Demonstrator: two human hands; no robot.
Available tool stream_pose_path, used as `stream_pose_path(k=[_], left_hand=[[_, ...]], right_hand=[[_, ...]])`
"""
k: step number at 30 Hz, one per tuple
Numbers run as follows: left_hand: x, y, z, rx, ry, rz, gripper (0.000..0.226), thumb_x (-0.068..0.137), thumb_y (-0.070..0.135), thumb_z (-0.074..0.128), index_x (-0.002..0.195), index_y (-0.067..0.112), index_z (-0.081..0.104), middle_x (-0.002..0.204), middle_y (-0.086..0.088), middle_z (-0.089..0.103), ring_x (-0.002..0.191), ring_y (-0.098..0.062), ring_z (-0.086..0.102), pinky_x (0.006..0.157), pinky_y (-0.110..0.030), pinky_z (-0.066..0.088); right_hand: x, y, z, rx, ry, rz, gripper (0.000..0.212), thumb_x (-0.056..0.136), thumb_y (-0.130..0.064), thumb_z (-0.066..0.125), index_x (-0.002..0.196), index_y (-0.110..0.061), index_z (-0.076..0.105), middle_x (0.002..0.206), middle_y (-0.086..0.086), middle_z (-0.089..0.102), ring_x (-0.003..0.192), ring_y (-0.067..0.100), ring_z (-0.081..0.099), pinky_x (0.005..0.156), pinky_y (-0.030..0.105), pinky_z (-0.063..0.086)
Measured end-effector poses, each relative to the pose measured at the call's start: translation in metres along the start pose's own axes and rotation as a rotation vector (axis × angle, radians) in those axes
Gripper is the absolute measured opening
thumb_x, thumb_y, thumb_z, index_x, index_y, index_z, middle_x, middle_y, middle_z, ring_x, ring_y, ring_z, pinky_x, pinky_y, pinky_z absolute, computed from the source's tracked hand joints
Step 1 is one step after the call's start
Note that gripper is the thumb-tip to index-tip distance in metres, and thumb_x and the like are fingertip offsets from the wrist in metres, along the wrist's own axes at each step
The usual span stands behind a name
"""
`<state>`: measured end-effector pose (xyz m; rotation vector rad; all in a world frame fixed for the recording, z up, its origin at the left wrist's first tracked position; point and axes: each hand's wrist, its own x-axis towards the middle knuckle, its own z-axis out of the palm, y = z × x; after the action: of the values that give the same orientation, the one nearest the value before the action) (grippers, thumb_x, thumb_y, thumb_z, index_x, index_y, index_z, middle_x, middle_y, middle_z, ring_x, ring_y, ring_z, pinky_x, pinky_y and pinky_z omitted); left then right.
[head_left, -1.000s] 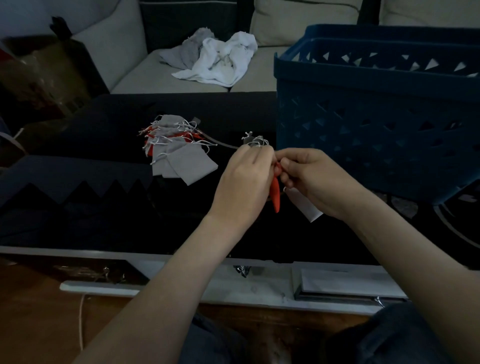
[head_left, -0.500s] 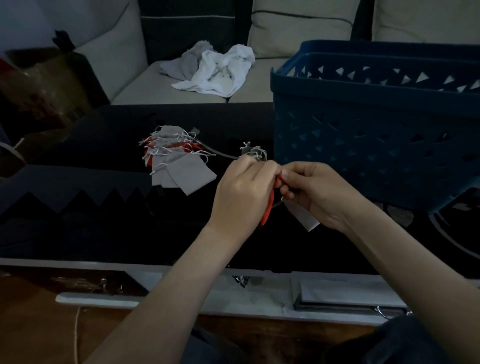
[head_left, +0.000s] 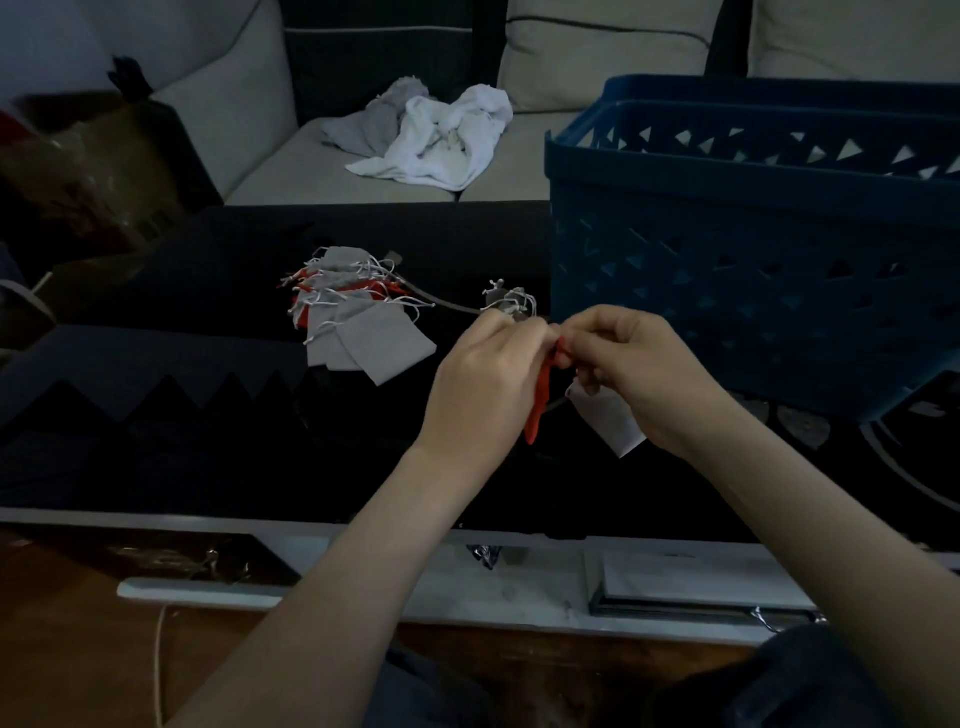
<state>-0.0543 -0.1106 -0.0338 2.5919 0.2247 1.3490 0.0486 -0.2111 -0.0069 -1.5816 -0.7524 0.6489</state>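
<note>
Head view: pinching one limp red fabric strip (head_left: 537, 405), left hand (head_left: 488, 387) and right hand (head_left: 641, 374) both, beside one blue plastic lattice basket (head_left: 727, 270). Open dark tabletop (head_left: 208, 431) left of basket.

The person is shown as two arms and a strip of clothing. The left forearm (head_left: 332, 571) and the right forearm (head_left: 810, 509) are uncovered along the whole visible length, and the left grip (head_left: 485, 384) and the right grip (head_left: 641, 374) are bare as well. A dark garment (head_left: 810, 680) is worn over the legs. It is seen at the bottom edge as matt, softly creased cloth. Its colour is read as dark blue-grey, though the exact shade cannot be told in the dim light.
</note>
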Motion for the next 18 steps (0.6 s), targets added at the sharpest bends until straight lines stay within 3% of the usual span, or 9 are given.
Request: stream_pose_path(k=[4,7,13,16,18], left_hand=[[0.003,0.001,-0.005,-0.282,-0.124,-0.337,0.01,0.089,0.015,0.063,0.093,0.015,0.073,0.089,-0.002,0.064,0.08,-0.006,0.062,0.072,-0.019,0.051],[0.008,0.004,-0.009,-0.433,-0.118,-0.487,0.01,0.087,0.009,0.066,0.086,0.017,0.072,0.084,0.003,0.07,0.079,-0.001,0.065,0.072,-0.009,0.047],[0.006,0.007,-0.008,-0.486,-0.097,-0.576,0.011,0.089,0.012,0.064,0.081,0.02,0.066,0.081,0.007,0.071,0.078,-0.002,0.068,0.075,-0.021,0.055],[0.004,0.003,-0.006,-0.378,-0.032,-0.551,0.009,0.09,0.014,0.062,0.082,0.016,0.063,0.092,0.005,0.071,0.094,-0.009,0.065,0.084,-0.03,0.053],[0.005,0.0,-0.008,-0.374,-0.025,-0.605,0.016,0.09,0.012,0.062,0.077,0.022,0.059,0.101,0.01,0.067,0.103,-0.008,0.062,0.091,-0.028,0.049]], right_hand=[[0.002,0.0,-0.001,-0.044,-0.004,0.015,0.017,0.093,-0.01,0.055,0.078,-0.014,0.063,0.061,-0.004,0.06,0.05,0.003,0.047,0.053,0.021,0.04],[0.003,0.003,0.0,-0.054,-0.009,0.002,0.019,0.093,-0.01,0.056,0.076,-0.016,0.063,0.059,-0.007,0.061,0.05,0.001,0.049,0.053,0.02,0.041],[0.004,0.005,0.0,-0.039,0.005,0.006,0.019,0.093,-0.011,0.055,0.076,-0.017,0.062,0.056,-0.01,0.06,0.052,0.001,0.053,0.054,0.021,0.043],[0.007,0.009,-0.002,-0.011,0.127,0.018,0.022,0.089,-0.004,0.055,0.07,-0.015,0.056,0.054,-0.004,0.053,0.049,0.005,0.048,0.048,0.021,0.04],[0.01,0.011,-0.006,0.016,0.227,0.032,0.023,0.086,0.001,0.052,0.068,-0.013,0.053,0.058,0.004,0.047,0.048,0.009,0.045,0.045,0.021,0.038]])
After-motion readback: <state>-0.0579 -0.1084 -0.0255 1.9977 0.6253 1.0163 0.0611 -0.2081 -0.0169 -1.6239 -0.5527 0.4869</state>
